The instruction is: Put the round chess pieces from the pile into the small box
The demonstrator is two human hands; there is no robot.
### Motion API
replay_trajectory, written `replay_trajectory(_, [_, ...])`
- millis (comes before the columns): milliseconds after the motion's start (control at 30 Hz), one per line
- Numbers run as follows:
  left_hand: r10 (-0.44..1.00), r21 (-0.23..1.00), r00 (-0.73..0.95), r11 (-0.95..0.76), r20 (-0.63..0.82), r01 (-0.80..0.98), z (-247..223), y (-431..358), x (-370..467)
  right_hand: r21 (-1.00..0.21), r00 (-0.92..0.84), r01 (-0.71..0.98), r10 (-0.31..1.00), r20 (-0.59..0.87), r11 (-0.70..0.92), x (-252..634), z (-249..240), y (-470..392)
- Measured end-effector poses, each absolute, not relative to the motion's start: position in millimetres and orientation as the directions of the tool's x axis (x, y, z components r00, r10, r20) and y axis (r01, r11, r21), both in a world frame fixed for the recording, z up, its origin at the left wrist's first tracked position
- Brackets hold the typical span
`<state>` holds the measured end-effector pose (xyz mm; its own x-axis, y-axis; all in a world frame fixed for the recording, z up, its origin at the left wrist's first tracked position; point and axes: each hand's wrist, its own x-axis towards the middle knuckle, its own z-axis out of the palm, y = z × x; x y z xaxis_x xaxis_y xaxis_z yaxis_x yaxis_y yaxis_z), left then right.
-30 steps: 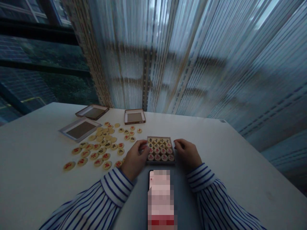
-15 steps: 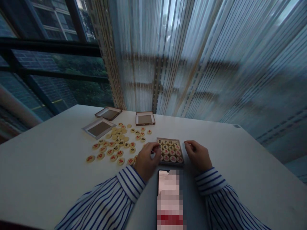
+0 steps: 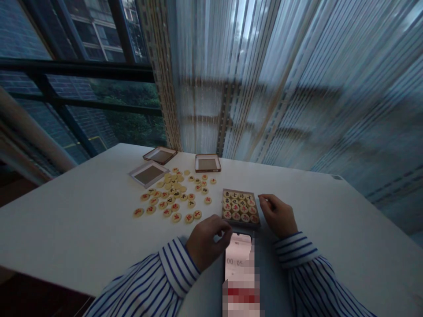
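A small box (image 3: 258,222) filled with rows of round game pieces, some marked black and some red, lies on the white table. My left hand (image 3: 211,240) hovers over the top left corner of a phone (image 3: 238,251), its thumb and fingers pinched together; whether anything is between the tips is hidden. Beside the box's right edge, my right hand (image 3: 278,215) rests with its fingers curled in, and what they may hold cannot be made out. Many loose round pieces (image 3: 176,217) lie scattered left of the box, some overlapping.
Behind the loose pieces stand shallow open trays: a grey one (image 3: 148,174), a brown-edged one (image 3: 160,155) and another (image 3: 208,163). The white table (image 3: 82,211) reaches back to a striped curtain (image 3: 201,101) and a dark-framed window.
My left hand has moved from the box's left edge down towards me, over the phone's top. My right hand has kept its place beside the box. The view has shifted slightly left.
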<state>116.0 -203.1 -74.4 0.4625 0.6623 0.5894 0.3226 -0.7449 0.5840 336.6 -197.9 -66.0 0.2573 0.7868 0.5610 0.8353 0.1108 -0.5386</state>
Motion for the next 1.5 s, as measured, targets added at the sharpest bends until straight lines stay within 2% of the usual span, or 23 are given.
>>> replay_trajectory(400, [0.673, 0.574, 0.446, -0.738, 0.590, 0.355, -79.8, -211.6, 94.7, -0.484, 0.167, 0.853, 0.776, 0.608, 0.196, 328.8, -62.1, -201.6])
replay_trajectory(800, [0.641, 0.507, 0.352, -0.762, 0.682, 0.403, -84.3, -209.8, 87.0, -0.430, 0.097, 0.867, 0.762, 0.640, 0.252, 323.8, -64.3, -203.4])
replay_trajectory(1500, [0.671, 0.489, 0.307, -0.718, 0.675, 0.495, -85.4, -218.2, 74.7, -0.429, -0.030, 0.824, 0.785, 0.618, 0.369, 311.7, -61.2, -209.0])
